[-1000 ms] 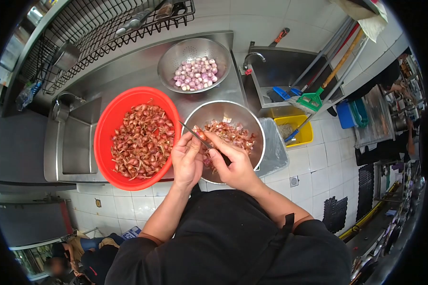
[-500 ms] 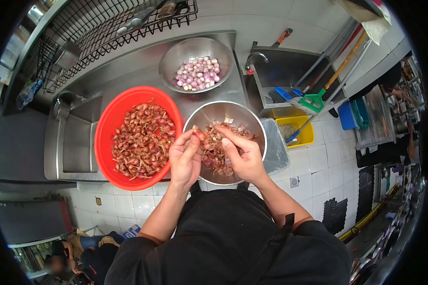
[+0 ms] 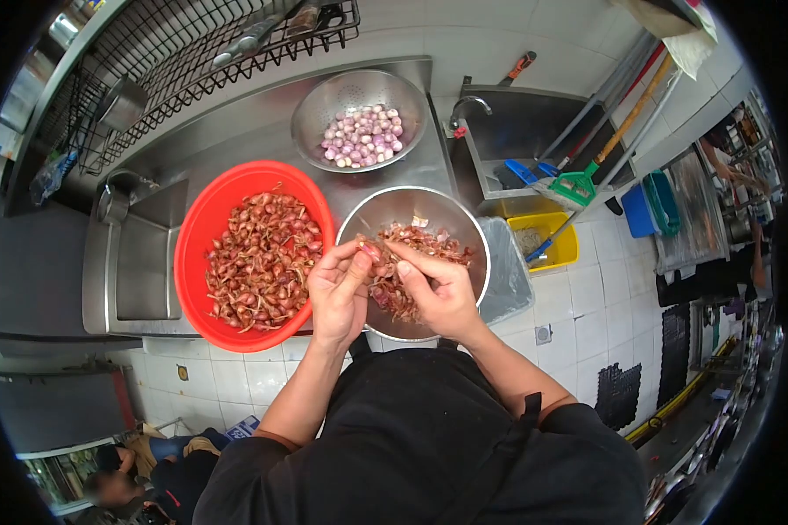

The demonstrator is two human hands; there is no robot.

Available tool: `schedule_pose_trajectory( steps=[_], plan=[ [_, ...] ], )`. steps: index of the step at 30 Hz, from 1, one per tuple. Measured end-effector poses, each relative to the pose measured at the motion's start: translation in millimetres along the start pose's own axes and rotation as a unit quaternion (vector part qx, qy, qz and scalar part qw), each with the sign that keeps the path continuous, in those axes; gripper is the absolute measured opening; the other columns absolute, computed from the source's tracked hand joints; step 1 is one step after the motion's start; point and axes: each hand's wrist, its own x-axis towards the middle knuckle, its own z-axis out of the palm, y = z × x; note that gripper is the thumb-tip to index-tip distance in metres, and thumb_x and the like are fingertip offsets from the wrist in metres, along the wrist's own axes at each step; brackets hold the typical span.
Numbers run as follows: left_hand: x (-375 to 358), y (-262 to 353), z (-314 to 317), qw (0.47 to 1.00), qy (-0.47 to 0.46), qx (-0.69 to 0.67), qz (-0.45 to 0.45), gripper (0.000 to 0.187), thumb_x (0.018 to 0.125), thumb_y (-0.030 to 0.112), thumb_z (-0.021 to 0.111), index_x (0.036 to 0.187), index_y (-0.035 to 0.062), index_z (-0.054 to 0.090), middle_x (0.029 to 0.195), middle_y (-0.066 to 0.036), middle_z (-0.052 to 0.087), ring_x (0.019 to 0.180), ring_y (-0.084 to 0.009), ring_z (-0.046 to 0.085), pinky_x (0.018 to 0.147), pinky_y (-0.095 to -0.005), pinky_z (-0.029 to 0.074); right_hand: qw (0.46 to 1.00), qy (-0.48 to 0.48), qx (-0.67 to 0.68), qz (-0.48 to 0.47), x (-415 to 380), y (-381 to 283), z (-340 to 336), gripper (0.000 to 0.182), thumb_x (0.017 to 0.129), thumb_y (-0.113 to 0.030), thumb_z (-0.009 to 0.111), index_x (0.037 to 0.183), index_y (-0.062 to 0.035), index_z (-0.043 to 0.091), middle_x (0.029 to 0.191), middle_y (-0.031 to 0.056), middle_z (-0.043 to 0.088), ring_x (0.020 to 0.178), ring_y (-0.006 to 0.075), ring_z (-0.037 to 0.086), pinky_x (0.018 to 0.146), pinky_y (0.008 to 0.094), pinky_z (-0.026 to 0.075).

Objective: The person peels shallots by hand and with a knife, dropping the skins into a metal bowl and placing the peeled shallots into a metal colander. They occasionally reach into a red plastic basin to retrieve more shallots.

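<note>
Between the thumb and fingers of my left hand (image 3: 338,293) is a reddish shallot (image 3: 370,251), raised over a steel bowl (image 3: 474,223). My right hand (image 3: 448,293) is curled, its thumb and index fingertips close to the shallot's right side; whatever they pinch is too small to make out. Loose papery shallot skins (image 3: 431,245) lie in the bowl beneath both hands. To the left, a red basin (image 3: 186,262) holds many unpeeled shallots (image 3: 263,249). Behind the bowl, a steel colander (image 3: 318,101) contains peeled, pale purple shallots (image 3: 365,136).
A sink (image 3: 149,276) is set in the counter at left, with a wire rack (image 3: 193,79) above. At right stand another sink (image 3: 490,144), a yellow bucket (image 3: 565,245) and a green broom (image 3: 576,186). Another person (image 3: 162,477) is at lower left.
My right hand has shifted slightly left, its fingertips closer to the shallot. The shallot has turned a little in my left hand. At lower left, the other person has moved slightly.
</note>
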Motion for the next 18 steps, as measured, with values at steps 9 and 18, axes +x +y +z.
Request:
schedule_pose_trajectory(
  steps=[9,18],
  plan=[
    [3,-2,-7,0.996,-0.008,0.066,0.062,0.021,0.09,-0.004,0.065,0.111,-0.0032,0.061,0.109,-0.013,0.068,0.095,-0.0162,0.067,0.087,-0.0292,0.055,0.978,-0.021,-0.136,-0.159,-1,-15,3,0.034,0.093,-0.003,0.059,0.127,0.0017,0.062,0.107,0.0169,0.071,0.093,0.0231,0.07,0.085,0.0291,0.052],
    [4,1,-8,0.997,-0.054,0.046,0.041,0.028,0.091,-0.003,0.066,0.118,-0.0034,0.061,0.113,-0.013,0.068,0.098,-0.0169,0.067,0.089,-0.0297,0.054,0.999,-0.035,-0.008,-0.01,2,-15,-4,0.031,0.097,-0.006,0.056,0.126,0.004,0.062,0.103,0.0101,0.071,0.086,0.0107,0.064,0.08,0.0282,0.052]
  ],
)
